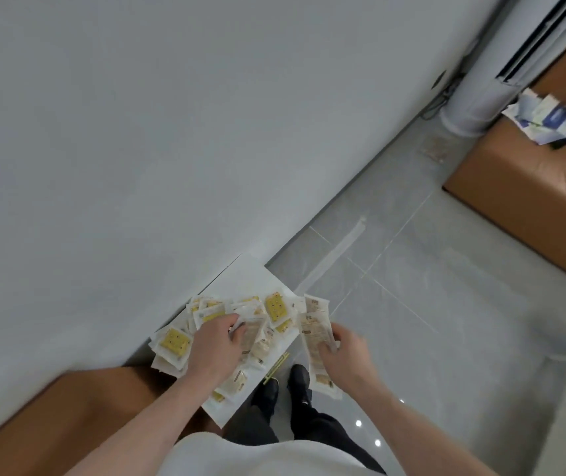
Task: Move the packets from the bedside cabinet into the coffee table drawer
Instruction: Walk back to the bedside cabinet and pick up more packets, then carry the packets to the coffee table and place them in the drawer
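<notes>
The right hand [341, 348] curls its fingers round a small stack of long cream packets [315, 334], thumb on top, holding them out over the floor just off the cabinet's edge. The left hand [216, 345] reaches palm-down into the pile of packets [240, 324] on the white bedside cabinet [240, 280], its fingertips bent and pinching one clear-wrapped packet from the heap — how firmly cannot be told through the blur. Both forearms come in bare from the bottom of the view, the left angled up toward the wall, the right bent out to the side. The packets lie loosely scattered over the cabinet top, several showing yellow cracker-like squares (the rest pale and printed), some overhanging its edges. The cabinet stands against a plain grey-white wall [137, 132], beside a brown surface [68, 424] at lower left. Below are grey floor tiles [429, 286] and the person's black shoes [285, 383]. At right stands a brown sofa-like piece [532, 187] bearing a bundle of blue-and-white packs [556, 121], near a white cylindrical appliance [501, 70].
</notes>
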`<state>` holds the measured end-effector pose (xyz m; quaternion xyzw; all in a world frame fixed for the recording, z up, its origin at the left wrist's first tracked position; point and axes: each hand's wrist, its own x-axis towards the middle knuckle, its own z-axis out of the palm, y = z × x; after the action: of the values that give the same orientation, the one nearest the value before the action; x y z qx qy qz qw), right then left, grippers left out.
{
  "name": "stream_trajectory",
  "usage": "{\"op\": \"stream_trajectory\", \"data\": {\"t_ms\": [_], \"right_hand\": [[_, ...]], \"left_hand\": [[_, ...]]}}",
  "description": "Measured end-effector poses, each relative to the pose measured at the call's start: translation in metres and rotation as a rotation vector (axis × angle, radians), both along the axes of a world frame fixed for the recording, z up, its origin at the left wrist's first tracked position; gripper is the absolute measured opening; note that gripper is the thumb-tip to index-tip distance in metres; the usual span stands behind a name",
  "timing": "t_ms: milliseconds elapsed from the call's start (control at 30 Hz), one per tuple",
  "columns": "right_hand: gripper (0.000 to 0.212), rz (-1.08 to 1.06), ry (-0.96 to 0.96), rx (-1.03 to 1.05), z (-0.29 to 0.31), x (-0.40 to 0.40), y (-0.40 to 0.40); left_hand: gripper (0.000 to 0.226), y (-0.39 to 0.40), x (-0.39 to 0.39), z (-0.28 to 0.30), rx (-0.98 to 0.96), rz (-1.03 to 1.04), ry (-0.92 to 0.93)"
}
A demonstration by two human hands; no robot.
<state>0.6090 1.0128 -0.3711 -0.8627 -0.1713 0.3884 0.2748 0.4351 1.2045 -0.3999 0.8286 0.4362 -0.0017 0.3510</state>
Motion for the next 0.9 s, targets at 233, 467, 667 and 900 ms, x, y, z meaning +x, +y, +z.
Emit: {"op": "stream_trajectory", "data": {"t_ms": [233, 467, 667, 900], "right_hand": [[0.025, -0.136, -0.049, -0.026, 0.011, -0.028, -0.039], [0.025, -0.361, -0.081, 0.003, 0.017, -0.05, -0.1], [0.031, -0.554, -0.077, 0.025, 0.024, -0.062, -0.166], [0.03, -0.698, -0.147, 0.016, 0.036, -0.071, -0.284]], "left_hand": [[0.04, -0.01, 0.011, 0.012, -0.001, -0.263, 0.004], [0.042, -0.052, 0.043, 0.038, 0.011, -0.521, 0.009], [0.03, -0.11, 0.086, 0.067, 0.044, -0.706, 0.014], [0.049, -0.229, 0.122, 0.088, 0.08, -0.861, -0.041]]}}
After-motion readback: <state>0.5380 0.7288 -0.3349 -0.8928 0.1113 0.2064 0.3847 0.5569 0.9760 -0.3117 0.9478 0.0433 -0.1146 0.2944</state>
